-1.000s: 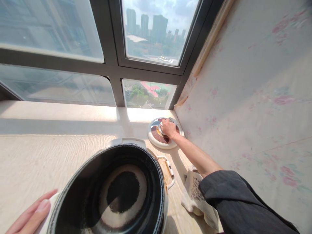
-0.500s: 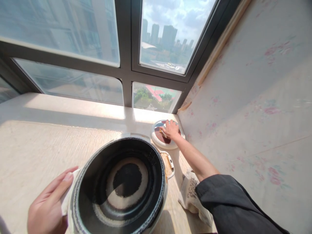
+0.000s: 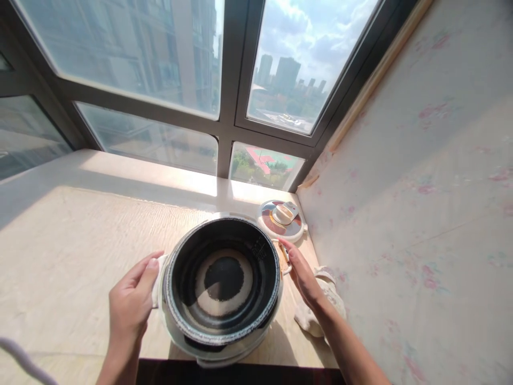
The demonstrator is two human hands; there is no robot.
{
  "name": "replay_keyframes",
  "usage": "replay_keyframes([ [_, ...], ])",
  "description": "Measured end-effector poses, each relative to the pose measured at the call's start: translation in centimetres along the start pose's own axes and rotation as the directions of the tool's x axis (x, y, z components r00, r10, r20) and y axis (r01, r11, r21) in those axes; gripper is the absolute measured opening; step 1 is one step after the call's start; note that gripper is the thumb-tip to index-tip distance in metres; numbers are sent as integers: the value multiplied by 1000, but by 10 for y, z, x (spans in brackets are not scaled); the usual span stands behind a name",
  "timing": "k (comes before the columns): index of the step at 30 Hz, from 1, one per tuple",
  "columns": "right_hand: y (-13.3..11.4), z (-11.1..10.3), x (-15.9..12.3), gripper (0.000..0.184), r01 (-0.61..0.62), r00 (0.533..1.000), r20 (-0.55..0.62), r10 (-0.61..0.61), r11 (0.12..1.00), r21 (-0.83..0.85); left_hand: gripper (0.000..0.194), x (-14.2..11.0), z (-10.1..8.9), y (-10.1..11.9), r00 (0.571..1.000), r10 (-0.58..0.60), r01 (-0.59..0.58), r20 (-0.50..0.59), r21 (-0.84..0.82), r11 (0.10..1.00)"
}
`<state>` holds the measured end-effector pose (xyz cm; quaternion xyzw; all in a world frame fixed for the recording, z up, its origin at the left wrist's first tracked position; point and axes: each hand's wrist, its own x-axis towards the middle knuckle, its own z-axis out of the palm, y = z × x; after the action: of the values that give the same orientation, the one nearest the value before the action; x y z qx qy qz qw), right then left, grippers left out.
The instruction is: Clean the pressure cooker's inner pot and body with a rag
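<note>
A rice cooker (image 3: pixel 256 342) stands uncovered near the front edge of the sill, its dark inner pot (image 3: pixel 184 278) worn to a pale ring on the bottom. At its left side my left hand (image 3: pixel 130 294) is closed on a white side handle (image 3: pixel 159 280), thumb on top. My right hand (image 3: pixel 300 270) is at the opposite handle (image 3: pixel 287 262), fingers against it; their tips are partly hidden. Behind the cooker, the round lid (image 3: pixel 269 223), with a pale knob and brown and silver panels, lies by the wall.
A crumpled pale cloth or bag (image 3: pixel 310 321) lies right of the cooker, beneath my right forearm. Dark-framed windows (image 3: pixel 224 128) rise behind the sill (image 3: pixel 92 230). A floral-papered wall (image 3: pixel 385 240) bounds the right side. A grey cord (image 3: pixel 26 358) shows at lower left.
My right hand has let go of the lid and come back to the cooker's right handle. My left hand stays on the left handle. The view has shifted, and the cooker looks smaller.
</note>
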<state>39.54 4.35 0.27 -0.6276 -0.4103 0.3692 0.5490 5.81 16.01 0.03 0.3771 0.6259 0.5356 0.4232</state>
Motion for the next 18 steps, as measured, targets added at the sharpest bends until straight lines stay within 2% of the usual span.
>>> replay_keyframes([
  [3, -6, 14, -7, 84, -28, 999, -35, 25, 994, -102, 38, -5, -1, 8, 999, -34, 32, -35, -48, 998],
  [8, -10, 37, 6, 85, -14, 1000, 4, 14, 995, -94, 36, 6, -12, 13, 993, -20, 11, -119, -70, 997],
  [13, -11, 71, 13, 93, 38, 998, 57, -32, 993, -112, 33, 32, -22, 31, 978, -86, 52, -189, -176, 983],
  [18, -13, 110, 24, 96, 151, 983, 136, -123, 965, -214, 30, 71, -28, 52, 963, -165, 134, -214, -155, 979],
])
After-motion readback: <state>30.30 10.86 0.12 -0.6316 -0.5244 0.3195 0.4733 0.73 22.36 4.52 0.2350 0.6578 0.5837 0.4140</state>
